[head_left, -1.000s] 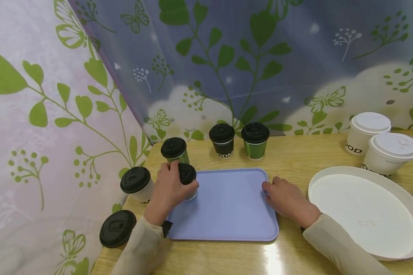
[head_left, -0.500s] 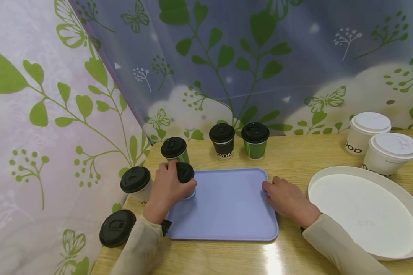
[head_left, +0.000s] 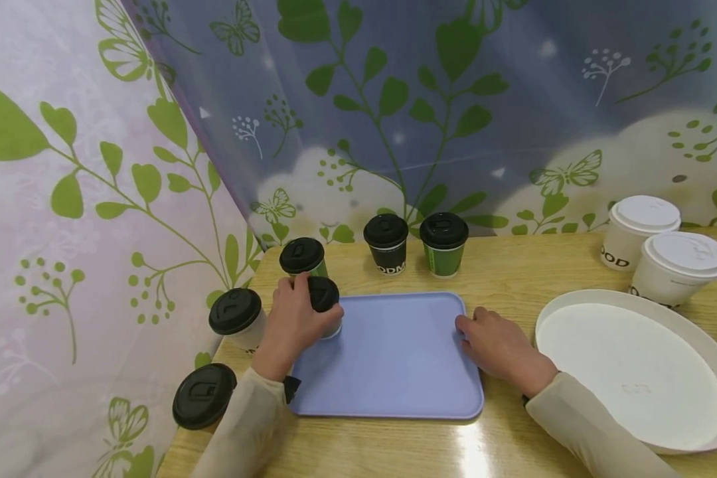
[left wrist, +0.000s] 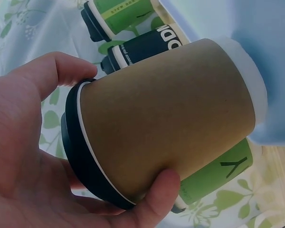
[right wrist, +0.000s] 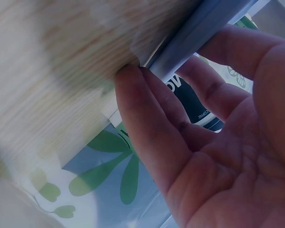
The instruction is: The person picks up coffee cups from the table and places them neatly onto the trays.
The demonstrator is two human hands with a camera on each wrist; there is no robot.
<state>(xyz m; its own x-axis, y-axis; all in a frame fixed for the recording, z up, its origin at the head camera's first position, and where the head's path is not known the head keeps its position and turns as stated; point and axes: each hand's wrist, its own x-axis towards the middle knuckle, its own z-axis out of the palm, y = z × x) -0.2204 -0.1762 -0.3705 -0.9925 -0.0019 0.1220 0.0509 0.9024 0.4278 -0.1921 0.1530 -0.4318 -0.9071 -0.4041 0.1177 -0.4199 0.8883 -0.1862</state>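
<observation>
A brown paper coffee cup (left wrist: 166, 114) with a black lid (head_left: 322, 293) is gripped near its lid by my left hand (head_left: 293, 325), the thumb and fingers spread round it. The cup is over the back left corner of the lilac tray (head_left: 394, 358); whether its base touches the tray I cannot tell. At the tray's right side, my right hand (head_left: 502, 348) holds the rim (right wrist: 180, 52) between thumb and fingers. Just behind the held cup stands a green cup (head_left: 303, 257) with a black lid, partly hidden by the left hand.
A black cup (head_left: 386, 244) and another green cup (head_left: 444, 245) stand behind the tray. On the left are a white cup (head_left: 239, 320) and a black-lidded cup (head_left: 205, 396). A round white tray (head_left: 633, 378) and two white lidded tubs (head_left: 642, 229) occupy the right.
My left hand and the brown cup have shifted slightly toward the back of the tray. The right hand and the lilac tray have stayed in place.
</observation>
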